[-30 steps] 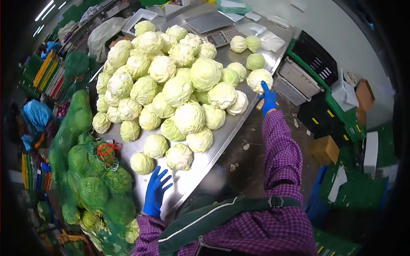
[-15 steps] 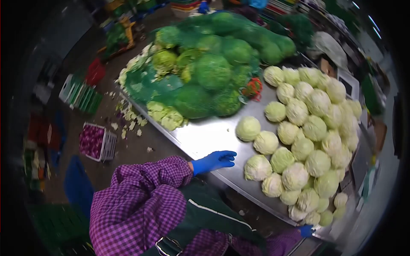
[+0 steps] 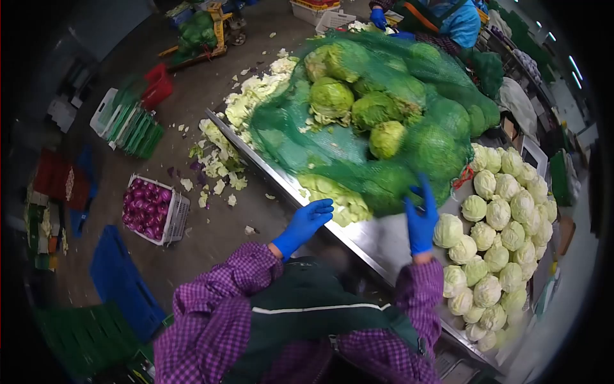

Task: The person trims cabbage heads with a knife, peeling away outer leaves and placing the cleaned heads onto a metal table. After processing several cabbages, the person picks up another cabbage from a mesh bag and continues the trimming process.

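My left hand (image 3: 303,226), in a blue glove, hangs over the table's front edge with its fingers stretched out, holding nothing. It is nearest to a pile of trimmed leaves (image 3: 339,200). Gloved in blue too, my right hand (image 3: 422,219) reaches over the metal table (image 3: 384,240) with fingers spread, its fingertips overlapping the green net sack (image 3: 377,178). Whole cabbages (image 3: 331,98) with outer leaves lie in and on the sack's open mouth. To the right of my right hand, pale trimmed cabbages (image 3: 487,291) crowd the table's right side. A red tie (image 3: 462,177) sits between sack and pile.
Loose leaves (image 3: 220,150) litter the floor and the table's left edge. Left of the table stand a white crate (image 3: 181,217) of purple onions, stacked green crates (image 3: 137,131), a red bin (image 3: 157,86) and a blue board (image 3: 125,281). Another person (image 3: 451,22) works behind the sack.
My right hand has come from the table's near right corner to beside the net sack. My left hand stays outstretched near the front edge. The view has swung left, bringing the other person into sight.
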The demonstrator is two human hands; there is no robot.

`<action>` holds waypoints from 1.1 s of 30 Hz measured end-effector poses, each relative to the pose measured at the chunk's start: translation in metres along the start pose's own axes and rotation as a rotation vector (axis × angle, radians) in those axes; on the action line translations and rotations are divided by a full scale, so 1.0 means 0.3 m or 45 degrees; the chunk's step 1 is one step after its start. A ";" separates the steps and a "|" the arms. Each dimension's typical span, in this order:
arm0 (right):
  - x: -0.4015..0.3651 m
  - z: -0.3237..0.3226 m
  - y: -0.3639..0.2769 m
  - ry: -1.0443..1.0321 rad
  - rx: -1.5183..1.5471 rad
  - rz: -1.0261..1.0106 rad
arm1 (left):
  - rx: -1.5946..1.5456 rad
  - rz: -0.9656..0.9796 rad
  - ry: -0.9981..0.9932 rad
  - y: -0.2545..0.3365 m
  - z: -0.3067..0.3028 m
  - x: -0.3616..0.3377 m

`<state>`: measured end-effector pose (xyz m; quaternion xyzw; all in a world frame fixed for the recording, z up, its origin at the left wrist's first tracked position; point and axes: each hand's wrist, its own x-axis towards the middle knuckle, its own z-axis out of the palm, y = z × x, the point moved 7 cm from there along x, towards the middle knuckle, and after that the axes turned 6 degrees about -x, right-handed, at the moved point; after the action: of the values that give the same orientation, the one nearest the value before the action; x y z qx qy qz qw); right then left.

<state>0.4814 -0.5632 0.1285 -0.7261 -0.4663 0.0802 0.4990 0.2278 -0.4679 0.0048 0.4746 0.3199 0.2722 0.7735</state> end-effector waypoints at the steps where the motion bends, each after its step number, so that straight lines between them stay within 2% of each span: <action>1: 0.036 0.150 -0.008 -0.074 0.048 -0.090 | 0.006 -0.004 -0.011 0.033 -0.051 0.005; 3: 0.101 0.386 0.013 -0.270 -0.149 -0.105 | 0.009 -0.018 0.086 0.089 -0.156 0.011; 4: 0.140 0.462 0.000 -0.266 -0.155 -0.102 | -0.018 0.066 0.078 0.096 -0.203 0.044; 6: 0.222 0.625 0.037 -0.376 0.442 0.342 | -0.033 0.088 0.096 0.167 -0.252 0.108; 7: 0.272 0.681 0.032 -0.393 0.437 0.333 | -0.040 0.103 0.125 0.203 -0.285 0.148; 9: 0.349 0.771 0.081 -0.237 0.612 0.520 | 0.003 0.148 0.099 0.230 -0.351 0.264; 11: 0.421 0.855 0.186 -0.112 0.513 0.557 | 0.204 0.152 0.043 0.285 -0.389 0.403; 15: 0.496 0.952 0.318 0.046 0.507 0.753 | 0.136 0.094 0.090 0.345 -0.497 0.636; 18: 0.497 0.989 0.394 0.100 0.504 0.914 | 0.338 0.415 0.451 0.428 -0.678 0.721; 19: 0.501 0.994 0.401 0.068 0.495 1.007 | 0.349 0.403 0.451 0.442 -0.704 0.756; 20: 0.508 1.009 0.441 0.057 0.462 1.072 | 0.310 0.526 0.426 0.516 -0.713 0.797; 21: 0.523 1.020 0.442 0.132 0.505 0.963 | 0.259 0.637 0.411 0.590 -0.708 0.818; 23: 0.535 1.050 0.453 0.094 0.599 0.977 | 0.242 0.503 0.230 0.648 -0.627 0.934; 24: 0.513 1.057 0.449 0.040 0.679 1.125 | 0.252 0.270 0.053 0.628 -0.566 1.001; 25: 0.495 1.070 0.433 -0.006 0.767 1.269 | 0.577 0.229 0.004 0.566 -0.519 1.070; 26: 0.510 1.093 0.472 0.096 0.969 1.052 | 0.673 0.083 -0.124 0.513 -0.470 1.114; 27: 0.527 1.092 0.389 0.254 1.034 1.013 | 0.766 0.196 -0.123 0.461 -0.432 1.171; 29: 0.499 1.085 0.355 0.301 0.850 0.934 | 0.721 0.181 -0.044 0.440 -0.434 1.191; 31: 0.459 1.066 0.199 0.139 0.537 0.932 | 0.340 0.168 -0.028 0.431 -0.476 1.190; 32: 0.443 1.060 0.126 0.127 0.507 0.914 | 0.149 0.045 -0.055 0.412 -0.503 1.165; 33: 0.417 1.064 0.101 0.260 0.495 0.845 | 0.148 0.036 -0.054 0.418 -0.533 1.129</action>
<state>0.3828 -0.2631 -0.0081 -0.7335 -0.1303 0.2513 0.6179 0.3118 -0.0826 -0.0167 0.5289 0.3118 0.2539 0.7474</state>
